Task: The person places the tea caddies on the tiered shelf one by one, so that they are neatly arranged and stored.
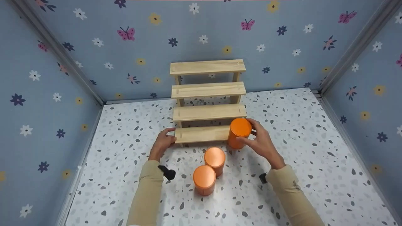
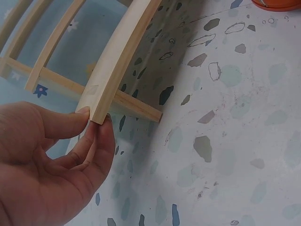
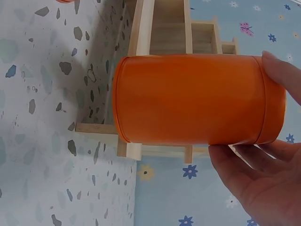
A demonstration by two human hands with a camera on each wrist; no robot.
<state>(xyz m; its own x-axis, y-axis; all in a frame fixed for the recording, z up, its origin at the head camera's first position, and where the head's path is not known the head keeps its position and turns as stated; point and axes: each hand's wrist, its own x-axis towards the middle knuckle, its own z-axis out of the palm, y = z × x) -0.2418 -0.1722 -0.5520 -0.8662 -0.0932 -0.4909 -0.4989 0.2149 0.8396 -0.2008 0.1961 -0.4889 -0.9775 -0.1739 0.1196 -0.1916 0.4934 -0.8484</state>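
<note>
A light wooden stand with several stepped shelves [image 1: 207,112] stands against the back wall. My left hand [image 1: 163,142] pinches the left end of its lowest shelf [image 2: 120,61], thumb on top and fingers beneath. In my right hand [image 1: 262,142] is an orange canister [image 1: 237,138] with a lid, gripped near its top at the right end of the lowest shelf. The right wrist view shows the canister [image 3: 188,100] in front of the shelf ends; whether its base touches the stand I cannot tell. Two more orange canisters, a nearer one [image 1: 204,180] and a farther one [image 1: 214,160], stand upright in front of the stand.
A white speckled tabletop [image 1: 132,125] lies under everything. Blue walls with flowers and butterflies [image 1: 201,28] enclose it at the back and both sides, with grey metal strips [image 1: 353,42] at the corners. The two standing canisters are close together between my forearms.
</note>
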